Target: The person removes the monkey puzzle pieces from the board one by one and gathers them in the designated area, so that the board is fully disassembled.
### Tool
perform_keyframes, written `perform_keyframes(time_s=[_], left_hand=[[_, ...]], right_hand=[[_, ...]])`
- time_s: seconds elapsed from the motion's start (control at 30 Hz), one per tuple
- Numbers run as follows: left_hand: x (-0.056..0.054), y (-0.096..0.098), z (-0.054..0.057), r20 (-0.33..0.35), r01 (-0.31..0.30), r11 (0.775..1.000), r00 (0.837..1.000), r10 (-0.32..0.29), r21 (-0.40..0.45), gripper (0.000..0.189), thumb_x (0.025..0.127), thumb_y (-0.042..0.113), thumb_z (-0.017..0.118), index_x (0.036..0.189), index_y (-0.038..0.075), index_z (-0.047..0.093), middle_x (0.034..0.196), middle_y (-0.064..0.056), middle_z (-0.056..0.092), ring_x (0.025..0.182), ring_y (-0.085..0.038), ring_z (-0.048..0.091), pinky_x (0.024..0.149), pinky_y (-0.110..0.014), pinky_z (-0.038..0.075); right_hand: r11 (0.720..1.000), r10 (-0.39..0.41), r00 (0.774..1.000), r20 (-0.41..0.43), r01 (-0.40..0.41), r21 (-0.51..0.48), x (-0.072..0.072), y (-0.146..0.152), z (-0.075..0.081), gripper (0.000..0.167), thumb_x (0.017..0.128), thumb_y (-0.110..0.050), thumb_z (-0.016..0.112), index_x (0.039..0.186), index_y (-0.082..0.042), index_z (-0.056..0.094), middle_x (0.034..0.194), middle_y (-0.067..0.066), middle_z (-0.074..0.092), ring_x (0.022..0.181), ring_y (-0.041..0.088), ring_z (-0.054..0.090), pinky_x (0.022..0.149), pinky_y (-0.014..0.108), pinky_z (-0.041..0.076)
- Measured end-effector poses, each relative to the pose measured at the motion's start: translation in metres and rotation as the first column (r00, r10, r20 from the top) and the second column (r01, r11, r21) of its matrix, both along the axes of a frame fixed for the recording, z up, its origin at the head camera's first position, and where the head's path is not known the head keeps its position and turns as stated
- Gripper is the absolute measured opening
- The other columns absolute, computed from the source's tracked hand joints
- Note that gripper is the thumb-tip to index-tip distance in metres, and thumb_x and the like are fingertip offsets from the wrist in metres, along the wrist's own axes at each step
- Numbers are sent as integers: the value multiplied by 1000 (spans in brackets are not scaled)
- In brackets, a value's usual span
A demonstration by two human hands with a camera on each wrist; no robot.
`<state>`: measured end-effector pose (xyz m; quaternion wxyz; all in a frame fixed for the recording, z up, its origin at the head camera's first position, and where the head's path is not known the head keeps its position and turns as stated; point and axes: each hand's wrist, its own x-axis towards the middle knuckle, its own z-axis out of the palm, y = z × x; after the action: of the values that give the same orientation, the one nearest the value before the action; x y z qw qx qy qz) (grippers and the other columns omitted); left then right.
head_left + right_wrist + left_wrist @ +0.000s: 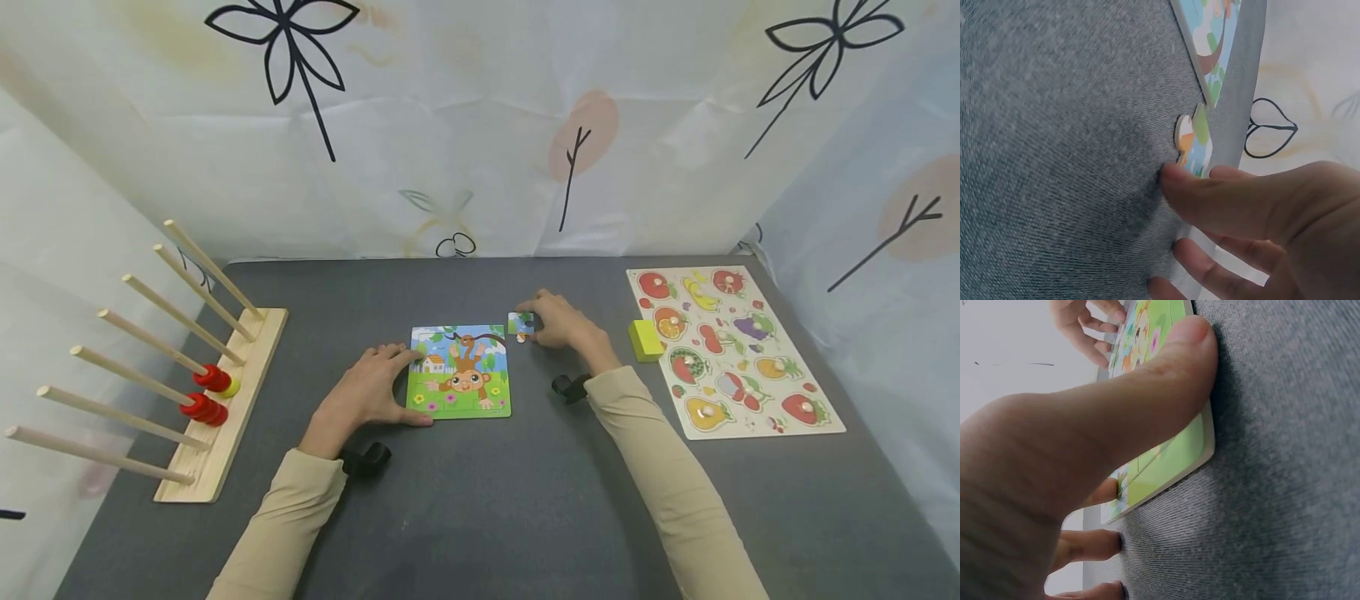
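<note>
A square jigsaw puzzle (459, 392) with a monkey picture lies flat on the dark table. My left hand (369, 387) rests at its left side, the index fingertip on the board and the thumb along the lower left corner. In the left wrist view the thumb crosses the green corner of the puzzle (1175, 453). Just beyond the puzzle's upper right corner is a small blue and green puzzle piece (516, 322). My right hand (558, 322) pinches it at its right side. The right wrist view shows the piece (1200, 134) close to the puzzle's corner, thumb at its near edge.
On the left stands a wooden peg rack (251, 367) with red rings (204, 409) and a yellow ring. A fruit peg board (735, 354) lies at the right, with a yellow block (646, 341) at its left edge. Printed cloth (480, 133) hangs behind the table.
</note>
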<state>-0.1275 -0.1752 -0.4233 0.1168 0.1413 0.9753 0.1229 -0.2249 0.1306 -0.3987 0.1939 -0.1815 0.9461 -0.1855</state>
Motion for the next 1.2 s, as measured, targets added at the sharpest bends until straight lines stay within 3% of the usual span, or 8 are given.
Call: perform_keyframes(time_s=[0.13, 0.33, 0.6, 0.87, 1.2], left_hand=[[0, 0, 1, -5, 6, 1000, 1000, -6, 0, 106, 64, 66, 89, 149, 14, 53, 153, -21, 50, 139, -48, 46, 105, -67, 44], [0, -1, 1, 2, 0, 1000, 1000, 0, -1, 106, 64, 65, 89, 149, 14, 52, 154, -21, 49, 139, -48, 46, 106, -66, 44], [0, -2, -1, 10, 9, 1000, 1000, -9, 15, 105, 65, 66, 88, 149, 13, 52, 154, -21, 49, 138, -48, 46, 105, -67, 44], [1, -2, -1, 7, 13, 1000, 1000, -13, 23, 106, 65, 66, 89, 150, 14, 52, 154, -21, 49, 139, -49, 46, 105, -67, 44], [0, -1, -1, 0, 15, 1000, 1000, -15, 18, 106, 65, 66, 89, 150, 14, 52, 154, -21, 48, 139, -49, 45, 104, -67, 45]], right_hand=[[1000, 11, 1000, -14, -11, -16, 3, -4, 4, 57, 94, -1, 66, 149, -10, 54, 146, 22, 48, 135, 41, 47, 105, 61, 44], [994, 64, 996, -62, -69, -90, 12, -23, 9, 54, 96, -17, 71, 148, -10, 55, 145, 21, 48, 136, 41, 47, 106, 62, 44], [976, 136, 988, -65, -145, -160, 24, -64, -1, 55, 95, -26, 75, 145, -12, 58, 142, 18, 52, 129, 37, 48, 102, 51, 46], [982, 111, 990, -88, -123, -147, 34, -90, -9, 49, 94, -30, 76, 141, -20, 63, 142, 14, 51, 121, 33, 42, 96, 49, 42], [989, 113, 988, -104, -121, -80, 38, -98, -14, 46, 98, -29, 71, 142, -22, 62, 147, 15, 46, 118, 33, 39, 96, 46, 36]])
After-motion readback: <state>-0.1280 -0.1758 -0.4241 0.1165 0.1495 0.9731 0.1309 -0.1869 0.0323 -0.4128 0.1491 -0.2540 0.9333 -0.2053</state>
